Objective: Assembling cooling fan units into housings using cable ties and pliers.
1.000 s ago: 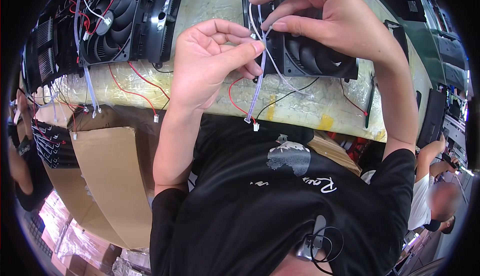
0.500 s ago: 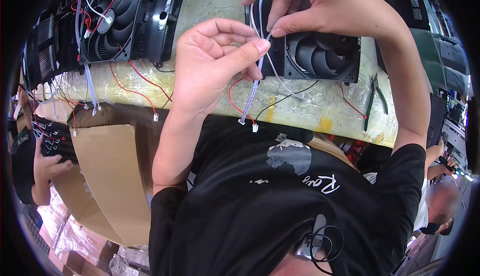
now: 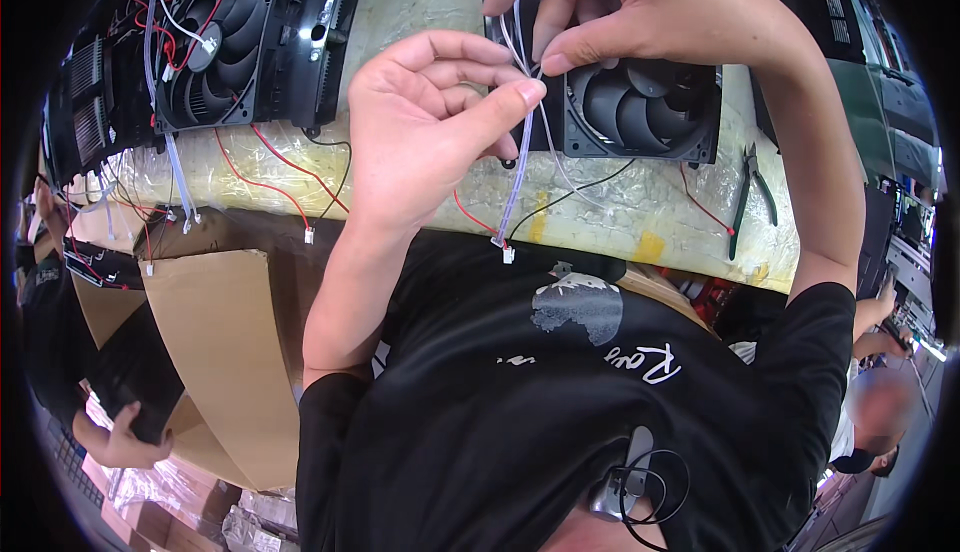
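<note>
Left hand [image 3: 435, 120]: thumb and forefinger pinch thin whitish plastic wires [image 3: 519, 174]
Right hand [image 3: 610, 17]: fingers curled beside, grip unclear
Wires: hang below left fingertips
Square black plastic fan [image 3: 640, 117]: below right thumb

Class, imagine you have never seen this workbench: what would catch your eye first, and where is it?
First, at upper centre, the person's bare left hand pinching thin, pale violet-white wires, with the bare right hand arched close beside it. Next, the square-framed black fan beyond and to the right, and a similar square-framed black fan at upper left. Lastly, green-handled pliers lying right of the nearer fan.
</note>
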Action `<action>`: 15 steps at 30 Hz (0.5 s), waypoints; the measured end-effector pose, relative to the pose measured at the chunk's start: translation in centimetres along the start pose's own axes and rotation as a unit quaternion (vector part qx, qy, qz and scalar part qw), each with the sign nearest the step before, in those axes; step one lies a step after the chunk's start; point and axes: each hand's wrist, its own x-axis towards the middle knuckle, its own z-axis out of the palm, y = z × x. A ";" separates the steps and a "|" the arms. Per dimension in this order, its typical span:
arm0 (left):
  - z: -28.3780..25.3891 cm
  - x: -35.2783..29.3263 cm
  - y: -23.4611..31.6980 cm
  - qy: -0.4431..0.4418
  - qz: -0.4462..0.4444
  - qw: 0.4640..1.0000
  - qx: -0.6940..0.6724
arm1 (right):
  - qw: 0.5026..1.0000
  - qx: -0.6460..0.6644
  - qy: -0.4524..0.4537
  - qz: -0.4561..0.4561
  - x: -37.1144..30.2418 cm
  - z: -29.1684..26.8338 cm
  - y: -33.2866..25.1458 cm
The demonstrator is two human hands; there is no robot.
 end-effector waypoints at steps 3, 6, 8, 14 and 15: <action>-0.4 0.3 -0.3 0.008 0.003 1.000 0.009 | 0.999 -0.002 0.010 -0.036 0.1 -0.1 0.5; -0.5 0.2 -0.4 0.012 0.004 1.000 -0.002 | 0.998 -0.057 -0.030 0.022 0.3 0.0 0.0; -0.6 0.2 -0.4 0.008 0.005 1.000 -0.005 | 0.988 -0.146 0.017 0.037 0.1 0.3 -0.6; -0.5 0.3 -0.4 0.008 0.001 1.000 -0.009 | 0.993 -0.117 -0.009 -0.007 0.3 -0.3 0.1; -0.6 0.3 -0.4 0.008 0.001 1.000 -0.009 | 0.993 -0.117 -0.010 -0.007 0.4 -0.4 0.0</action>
